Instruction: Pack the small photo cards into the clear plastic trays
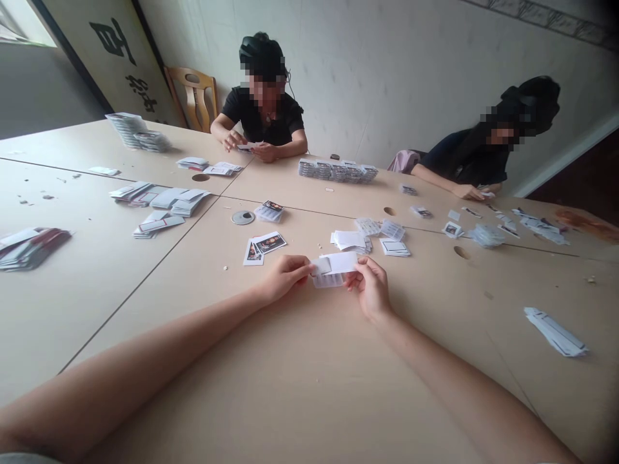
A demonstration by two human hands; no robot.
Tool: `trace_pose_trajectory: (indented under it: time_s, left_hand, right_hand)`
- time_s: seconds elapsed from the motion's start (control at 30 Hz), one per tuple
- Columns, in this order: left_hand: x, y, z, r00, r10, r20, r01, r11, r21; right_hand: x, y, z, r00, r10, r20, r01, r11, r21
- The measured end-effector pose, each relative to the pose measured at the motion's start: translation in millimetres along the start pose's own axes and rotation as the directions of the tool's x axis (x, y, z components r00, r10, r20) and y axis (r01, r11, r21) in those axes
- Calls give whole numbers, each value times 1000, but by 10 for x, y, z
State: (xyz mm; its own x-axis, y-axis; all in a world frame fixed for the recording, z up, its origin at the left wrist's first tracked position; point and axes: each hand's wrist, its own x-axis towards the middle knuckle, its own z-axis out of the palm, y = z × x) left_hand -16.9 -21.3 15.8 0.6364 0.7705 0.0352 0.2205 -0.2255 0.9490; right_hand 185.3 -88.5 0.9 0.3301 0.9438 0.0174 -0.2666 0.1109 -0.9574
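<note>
Over the middle of the table my left hand (284,274) and my right hand (370,285) together hold a white card (340,261) against a small clear plastic case (329,280). The left fingers pinch the left end of the card, the right fingers grip the right end of card and case. Just beyond my hands lie two printed picture cards (264,247) and a loose pile of white cards (350,240) beside clear cases (391,229).
The beige table (193,361) carries several stacks of cards (164,201) at left, a row of filled cases (337,170) at the back and a flat stack (556,332) at right. Two other people sit across, their hands on cards. A round metal lid (242,217) lies nearby.
</note>
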Motion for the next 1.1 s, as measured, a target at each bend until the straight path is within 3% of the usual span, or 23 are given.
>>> trace_pose_trajectory:
  time_s: [0.43, 0.9, 1.1]
  left_hand:
    - [33, -11, -15, 997, -29, -67, 17, 985, -171]
    - [37, 22, -16, 987, -63, -147, 25, 969, -248]
    - [23, 17, -19, 980, -35, -196, -14, 970, -242]
  right_hand:
    - [43, 5, -42, 987, 1, -160, 4, 999, 35]
    - [196, 24, -89, 983, -82, -167, 82, 997, -5]
    - [446, 92, -213, 911, -241, -336, 231, 970, -71]
